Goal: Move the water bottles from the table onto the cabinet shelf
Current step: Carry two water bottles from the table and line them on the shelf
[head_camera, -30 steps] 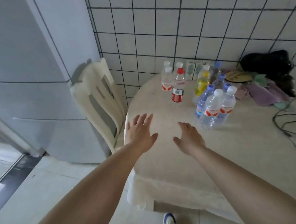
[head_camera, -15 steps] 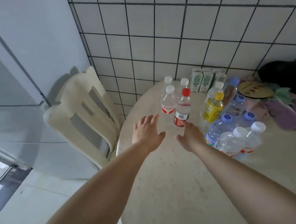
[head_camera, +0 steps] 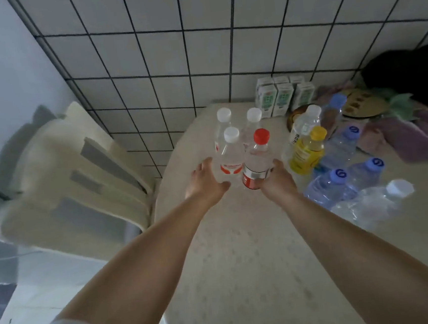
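- Nearest the camera, two bare forearms reach forward over the pale speckled worktop (head_camera: 246, 277); this near stretch of it carries nothing, and its curved left edge drops off beside the left forearm.
- The left hand (head_camera: 204, 182) is spread, thumb apart from the fingers, set against the lower left side of the white-capped bottle (head_camera: 231, 157), a clear bottle with a red-and-white label; it has not closed round it.
- The right hand (head_camera: 275, 181) is curled partway around the base of the red-capped bottle (head_camera: 256, 162), clear with a red and silver label band; whether the grip is firm I cannot tell.
- Both bottles stand upright, touching each other, near the worktop's left edge.
- Right of the right hand lie blue-capped bottles (head_camera: 339, 183) and a clear white-capped one, close together.
- Just beyond them stands a yellow-capped bottle (head_camera: 309, 151) with yellow contents, near the red-capped one.
- Behind the two handled bottles stand two more white-capped bottles (head_camera: 253, 120).
- Farther back, green-and-white cartons (head_camera: 284, 97) sit against the tiled wall (head_camera: 221, 42).
- Left of the worktop a cream plastic chair (head_camera: 72, 176) stands close to its edge.
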